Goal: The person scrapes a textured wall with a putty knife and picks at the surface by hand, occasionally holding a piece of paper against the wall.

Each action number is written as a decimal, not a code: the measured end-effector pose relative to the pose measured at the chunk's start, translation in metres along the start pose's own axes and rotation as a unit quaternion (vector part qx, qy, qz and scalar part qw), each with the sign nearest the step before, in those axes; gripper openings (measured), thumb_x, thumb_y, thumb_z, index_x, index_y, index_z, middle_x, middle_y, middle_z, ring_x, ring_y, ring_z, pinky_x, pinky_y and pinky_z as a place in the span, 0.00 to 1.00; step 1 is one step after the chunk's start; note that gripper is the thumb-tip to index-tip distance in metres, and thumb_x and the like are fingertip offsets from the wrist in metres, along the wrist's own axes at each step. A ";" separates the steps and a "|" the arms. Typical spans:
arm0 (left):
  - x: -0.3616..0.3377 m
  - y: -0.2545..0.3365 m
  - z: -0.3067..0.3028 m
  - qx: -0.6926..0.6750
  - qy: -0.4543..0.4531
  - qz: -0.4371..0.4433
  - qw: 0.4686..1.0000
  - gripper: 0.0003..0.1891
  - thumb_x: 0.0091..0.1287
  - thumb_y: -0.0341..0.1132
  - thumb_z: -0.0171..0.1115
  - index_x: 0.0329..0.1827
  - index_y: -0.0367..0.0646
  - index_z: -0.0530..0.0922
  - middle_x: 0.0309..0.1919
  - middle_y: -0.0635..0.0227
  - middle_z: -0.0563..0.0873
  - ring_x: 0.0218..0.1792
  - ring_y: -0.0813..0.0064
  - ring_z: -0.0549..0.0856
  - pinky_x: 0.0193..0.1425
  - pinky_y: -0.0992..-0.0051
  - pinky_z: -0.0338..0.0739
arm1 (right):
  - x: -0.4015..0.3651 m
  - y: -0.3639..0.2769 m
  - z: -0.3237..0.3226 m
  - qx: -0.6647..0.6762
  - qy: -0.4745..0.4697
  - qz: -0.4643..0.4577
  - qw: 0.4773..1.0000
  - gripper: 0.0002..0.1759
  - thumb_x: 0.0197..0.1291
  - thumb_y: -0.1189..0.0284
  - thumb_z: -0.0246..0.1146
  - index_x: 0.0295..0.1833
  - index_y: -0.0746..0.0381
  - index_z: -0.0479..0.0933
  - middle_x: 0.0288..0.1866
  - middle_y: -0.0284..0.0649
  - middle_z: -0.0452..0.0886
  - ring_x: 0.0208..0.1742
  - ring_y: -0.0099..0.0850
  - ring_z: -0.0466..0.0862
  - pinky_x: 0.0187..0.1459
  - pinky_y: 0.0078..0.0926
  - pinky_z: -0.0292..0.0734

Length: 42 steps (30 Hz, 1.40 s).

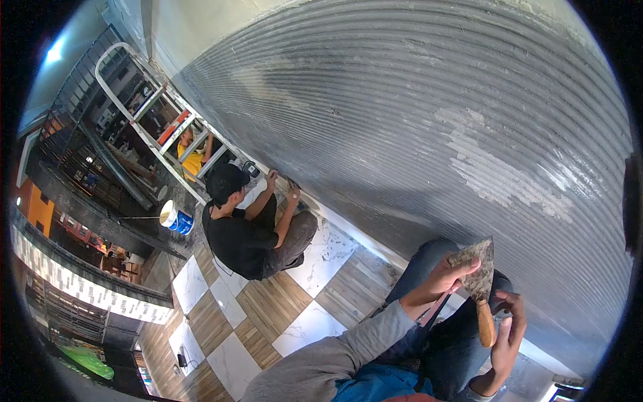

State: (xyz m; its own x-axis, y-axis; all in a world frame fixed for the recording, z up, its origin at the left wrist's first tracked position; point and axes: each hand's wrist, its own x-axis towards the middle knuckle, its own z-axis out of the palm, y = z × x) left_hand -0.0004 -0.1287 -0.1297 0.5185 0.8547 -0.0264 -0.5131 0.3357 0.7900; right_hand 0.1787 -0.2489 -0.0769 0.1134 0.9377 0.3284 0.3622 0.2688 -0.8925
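Observation:
A putty knife (475,271) with a stained metal blade and a wooden handle is held in front of my bent knees. My left hand (443,280) grips the blade, with the thumb over its face. Below it, the wooden handle points down toward my right hand (510,338), whose fingers are spread and curved beside the handle without visibly gripping it. A thin reddish strip shows just under my left hand; what it is I cannot make out. Beyond my knees rises a grey ribbed wall (375,120) with smoother pale patches.
A person in black (244,234) squats by the wall's base, hands at its lower edge. Behind stand a metal ladder (144,127), a person in yellow (192,161) and a white-and-blue bucket (177,220). The floor has white and wood-look tiles (268,308).

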 end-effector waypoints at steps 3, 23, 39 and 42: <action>0.000 0.029 0.017 0.007 0.033 0.029 0.999 0.13 0.70 0.45 0.70 0.39 0.44 0.85 0.27 0.81 0.82 0.17 0.95 0.71 0.16 0.88 0.60 | -0.005 -0.007 -0.003 0.101 -0.017 -0.015 0.995 0.35 0.75 0.47 0.51 0.66 0.70 0.70 0.57 0.52 0.80 0.55 0.41 0.80 0.59 0.41 0.72; 0.046 0.094 0.044 0.184 -0.048 0.163 0.968 0.17 0.76 0.42 0.64 0.33 0.38 0.84 0.18 0.83 0.75 0.21 0.94 0.67 0.24 0.84 0.56 | 0.042 -0.074 0.007 -0.027 0.129 0.022 0.991 0.23 0.63 0.77 0.66 0.64 0.72 0.78 0.32 0.46 0.88 0.29 0.26 0.82 0.37 0.22 0.76; 0.042 0.092 0.032 0.161 0.061 0.171 0.970 0.19 0.78 0.43 0.59 0.29 0.40 0.79 0.19 0.81 0.75 0.18 0.93 0.66 0.21 0.85 0.55 | 0.084 -0.082 0.017 -0.113 0.101 -0.017 0.988 0.28 0.54 0.75 0.71 0.64 0.65 0.82 0.28 0.43 0.87 0.22 0.27 0.71 0.32 0.25 0.69; 0.038 0.070 0.049 0.176 0.079 0.184 0.964 0.19 0.79 0.42 0.58 0.30 0.40 0.80 0.19 0.80 0.76 0.18 0.93 0.66 0.21 0.85 0.56 | 0.070 -0.069 0.000 -0.099 0.115 -0.022 0.988 0.28 0.54 0.75 0.71 0.63 0.65 0.82 0.29 0.44 0.88 0.22 0.27 0.72 0.32 0.25 0.69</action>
State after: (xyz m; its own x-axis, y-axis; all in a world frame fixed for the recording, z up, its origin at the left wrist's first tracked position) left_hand 0.0166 -0.0920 -0.0451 0.2203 0.9493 0.2241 -0.3644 -0.1330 0.9217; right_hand 0.1615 -0.2016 0.0074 0.2923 0.8451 0.4477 0.5428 0.2389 -0.8052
